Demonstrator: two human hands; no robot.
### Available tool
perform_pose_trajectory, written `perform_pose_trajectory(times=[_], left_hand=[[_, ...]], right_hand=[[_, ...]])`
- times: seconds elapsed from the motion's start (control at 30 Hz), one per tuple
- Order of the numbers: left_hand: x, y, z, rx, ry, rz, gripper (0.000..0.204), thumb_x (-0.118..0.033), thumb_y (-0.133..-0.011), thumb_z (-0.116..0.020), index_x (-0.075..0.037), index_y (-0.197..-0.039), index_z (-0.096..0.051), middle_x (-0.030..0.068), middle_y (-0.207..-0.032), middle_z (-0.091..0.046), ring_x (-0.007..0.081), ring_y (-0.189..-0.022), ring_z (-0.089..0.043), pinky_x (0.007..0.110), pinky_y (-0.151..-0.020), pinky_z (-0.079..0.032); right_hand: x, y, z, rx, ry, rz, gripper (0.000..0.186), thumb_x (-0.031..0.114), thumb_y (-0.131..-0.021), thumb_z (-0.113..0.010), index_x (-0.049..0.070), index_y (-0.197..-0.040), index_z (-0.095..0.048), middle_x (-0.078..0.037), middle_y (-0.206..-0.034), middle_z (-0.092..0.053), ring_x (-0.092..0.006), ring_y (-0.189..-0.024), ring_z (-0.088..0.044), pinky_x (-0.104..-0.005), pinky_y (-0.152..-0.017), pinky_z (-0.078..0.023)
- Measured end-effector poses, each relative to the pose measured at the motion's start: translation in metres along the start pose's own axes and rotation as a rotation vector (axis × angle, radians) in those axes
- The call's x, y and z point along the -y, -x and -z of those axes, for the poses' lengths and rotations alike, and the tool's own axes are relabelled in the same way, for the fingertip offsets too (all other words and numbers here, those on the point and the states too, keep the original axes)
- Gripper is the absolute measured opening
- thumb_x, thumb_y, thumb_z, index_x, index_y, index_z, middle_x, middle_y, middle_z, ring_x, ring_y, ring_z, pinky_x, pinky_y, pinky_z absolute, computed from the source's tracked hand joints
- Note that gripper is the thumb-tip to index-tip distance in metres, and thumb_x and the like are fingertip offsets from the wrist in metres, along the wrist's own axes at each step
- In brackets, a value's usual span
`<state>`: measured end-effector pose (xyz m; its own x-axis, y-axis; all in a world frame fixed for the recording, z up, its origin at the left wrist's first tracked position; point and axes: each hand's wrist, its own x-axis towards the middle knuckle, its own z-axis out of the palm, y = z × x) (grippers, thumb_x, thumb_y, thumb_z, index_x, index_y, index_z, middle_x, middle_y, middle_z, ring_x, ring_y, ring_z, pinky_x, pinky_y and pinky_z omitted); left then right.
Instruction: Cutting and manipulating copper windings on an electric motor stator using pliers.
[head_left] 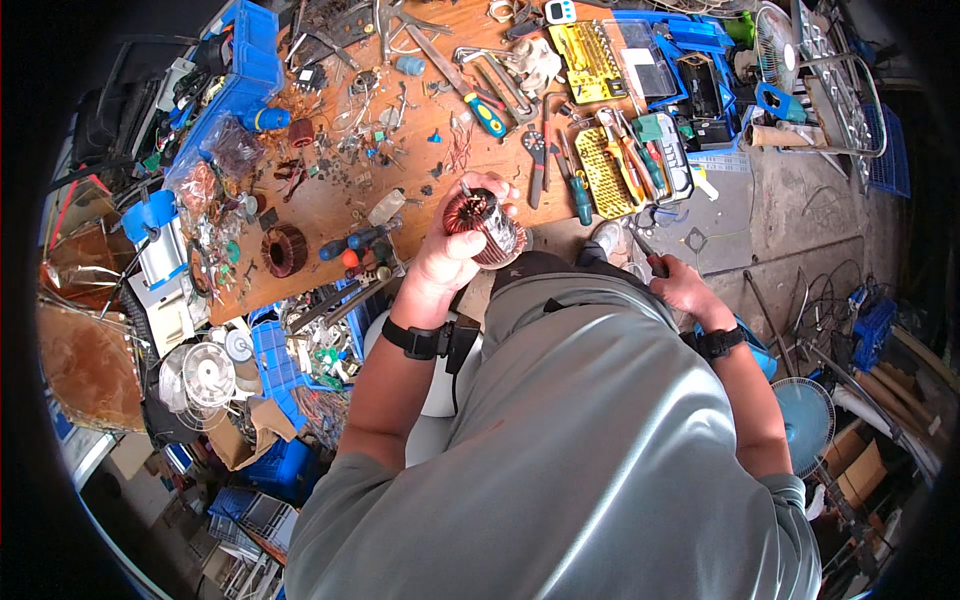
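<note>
In my left hand (450, 250), fingers wrapped round it, is a motor stator (482, 225) with copper windings at its end and a ridged side. It is lifted just off the table's near edge. My right hand (686, 293) is lower, to the right of my lap, closed on a slim tool (656, 264) with a dark and reddish handle. The tool's thin shaft points up and left, well apart from the stator; its exact kind is unclear. Another ring-shaped copper-coloured stator (285, 250) sits on the table to the left.
The wooden table (350, 190) carries scraps, wires and loose hand tools. A handsaw (487, 118), a yellow bit case (587, 62) and a tray of screwdrivers (606, 165) lie toward the right. Blue bins (250, 60) stand at the left, fans (800, 425) at the sides.
</note>
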<state>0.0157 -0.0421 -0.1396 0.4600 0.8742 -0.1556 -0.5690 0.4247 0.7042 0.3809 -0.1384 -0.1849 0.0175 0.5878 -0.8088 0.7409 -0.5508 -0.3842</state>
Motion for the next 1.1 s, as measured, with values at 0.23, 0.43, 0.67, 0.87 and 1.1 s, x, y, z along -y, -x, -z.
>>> perform_pose_trajectory(times=[0.23,0.43,0.67,0.87,1.1], left_hand=[[-0.005,-0.004,0.002,0.054,-0.029,-0.084,0.062,-0.035,-0.064,-0.083,-0.009,-0.113,-0.057,0.0076,-0.117,-0.052,0.0215,-0.117,-0.052,0.038,-0.106,-0.041],[-0.012,-0.014,-0.007,0.227,0.198,-0.101,0.064,-0.04,-0.065,-0.084,-0.01,-0.113,-0.056,0.0068,-0.115,-0.05,0.0239,-0.12,-0.05,0.039,-0.105,-0.041],[-0.001,-0.011,0.002,0.024,-0.477,0.049,0.037,0.002,-0.079,-0.076,-0.004,-0.111,-0.059,-0.0004,-0.084,-0.057,0.008,-0.072,-0.056,0.026,-0.063,-0.05],[0.068,0.002,0.055,-0.24,-1.341,-0.317,0.049,-0.03,-0.064,-0.09,-0.01,-0.1,-0.066,0.0104,-0.093,-0.062,0.0339,-0.089,-0.058,0.047,-0.082,-0.047],[0.12,-0.006,0.11,-0.457,-1.661,-0.307,0.058,-0.038,-0.061,-0.09,-0.01,-0.105,-0.063,0.0131,-0.102,-0.057,0.038,-0.1,-0.052,0.05,-0.088,-0.045]], right_hand=[[0.001,-0.006,-0.007,0.002,0.071,-0.031,0.057,0.029,-0.078,-0.062,0.001,-0.128,-0.06,-0.025,-0.122,-0.066,-0.0388,-0.117,-0.062,-0.042,-0.1,-0.047],[0.012,-0.001,-0.006,0.022,0.072,-0.032,0.058,0.029,-0.079,-0.062,0.003,-0.13,-0.06,-0.026,-0.121,-0.066,-0.0384,-0.117,-0.062,-0.0421,-0.101,-0.047],[0.003,0.004,-0.01,-0.033,0.099,-0.066,0.058,0.03,-0.076,-0.063,-0.001,-0.126,-0.061,-0.028,-0.121,-0.065,-0.0409,-0.116,-0.061,-0.0444,-0.101,-0.048],[0.001,0.002,-0.016,0.026,0.096,-0.101,0.057,0.03,-0.076,-0.063,0.001,-0.126,-0.061,-0.028,-0.12,-0.065,-0.0416,-0.116,-0.061,-0.0461,-0.1,-0.047],[0.027,-0.005,-0.023,0.006,0.156,-0.051,0.055,0.03,-0.079,-0.063,0.003,-0.126,-0.061,-0.027,-0.119,-0.066,-0.0417,-0.115,-0.061,-0.0456,-0.1,-0.047]])
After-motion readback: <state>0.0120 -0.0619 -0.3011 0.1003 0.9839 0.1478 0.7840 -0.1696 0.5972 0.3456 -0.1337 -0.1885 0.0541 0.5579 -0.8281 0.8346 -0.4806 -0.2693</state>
